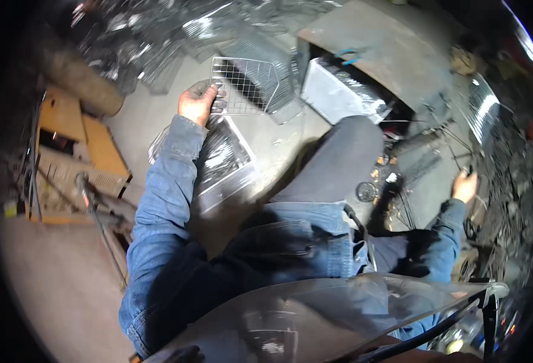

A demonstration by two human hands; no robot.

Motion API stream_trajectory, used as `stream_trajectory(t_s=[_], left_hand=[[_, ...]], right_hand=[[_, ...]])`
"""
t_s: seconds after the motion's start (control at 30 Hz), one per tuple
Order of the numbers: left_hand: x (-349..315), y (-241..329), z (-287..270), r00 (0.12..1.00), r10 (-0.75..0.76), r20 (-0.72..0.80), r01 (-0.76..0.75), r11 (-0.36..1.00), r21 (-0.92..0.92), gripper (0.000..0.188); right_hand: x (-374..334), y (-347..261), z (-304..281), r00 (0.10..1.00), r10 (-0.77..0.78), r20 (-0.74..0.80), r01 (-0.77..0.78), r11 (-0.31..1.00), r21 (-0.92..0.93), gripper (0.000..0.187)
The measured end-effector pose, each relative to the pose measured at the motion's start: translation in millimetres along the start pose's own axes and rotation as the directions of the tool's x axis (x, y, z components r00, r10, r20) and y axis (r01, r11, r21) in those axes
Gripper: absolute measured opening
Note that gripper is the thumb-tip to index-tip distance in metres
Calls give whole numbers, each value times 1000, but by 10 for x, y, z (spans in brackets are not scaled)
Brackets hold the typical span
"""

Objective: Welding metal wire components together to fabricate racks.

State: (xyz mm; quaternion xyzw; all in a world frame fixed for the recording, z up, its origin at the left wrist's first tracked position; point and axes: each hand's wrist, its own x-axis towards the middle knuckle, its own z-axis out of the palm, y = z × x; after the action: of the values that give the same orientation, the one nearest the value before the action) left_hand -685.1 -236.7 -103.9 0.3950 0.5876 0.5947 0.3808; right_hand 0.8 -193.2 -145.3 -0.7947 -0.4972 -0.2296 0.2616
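Observation:
My left hand is closed on the left edge of a small wire grid panel with a silvery frame and slanted right corners. It holds the panel up above the floor, nearly flat to my view. Far off to the right, my right hand is closed beside a dark heap of scrap, with something dark at its thumb that I cannot make out. Several thin dark rods lie close to that hand. Beneath my left wrist is a wire-mesh tray or rack on the floor.
A metal box with a grey top sits ahead. Wire racks pile up at the far left. A tan machine casing stands left, near a metal rod. A small round dark dish is by my knee. A clear visor crosses the bottom.

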Motion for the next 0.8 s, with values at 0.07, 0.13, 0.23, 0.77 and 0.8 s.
stream_trajectory(t_s=[0.07,0.13,0.23,0.77,0.8], left_hand=[[11,200,506,986,48,161,-21,985,-171,26],[64,269,1047,943,68,325,-10,984,-176,26],[4,261,1941,822,99,560,65,962,-266,30],[-535,1608,4806,11,110,994,-1000,-19,13,99],[-525,1499,4960,43,-82,996,-999,-28,40,103]], right_hand=[[-207,-357,-262,995,-7,-95,25,981,191,35],[-485,-771,-527,991,74,108,-101,958,270,34],[-735,-1406,-1015,833,-168,528,-308,651,694,32],[-265,-751,-405,934,233,271,-344,381,858,18],[-273,-744,-320,939,222,261,-335,432,837,18]])
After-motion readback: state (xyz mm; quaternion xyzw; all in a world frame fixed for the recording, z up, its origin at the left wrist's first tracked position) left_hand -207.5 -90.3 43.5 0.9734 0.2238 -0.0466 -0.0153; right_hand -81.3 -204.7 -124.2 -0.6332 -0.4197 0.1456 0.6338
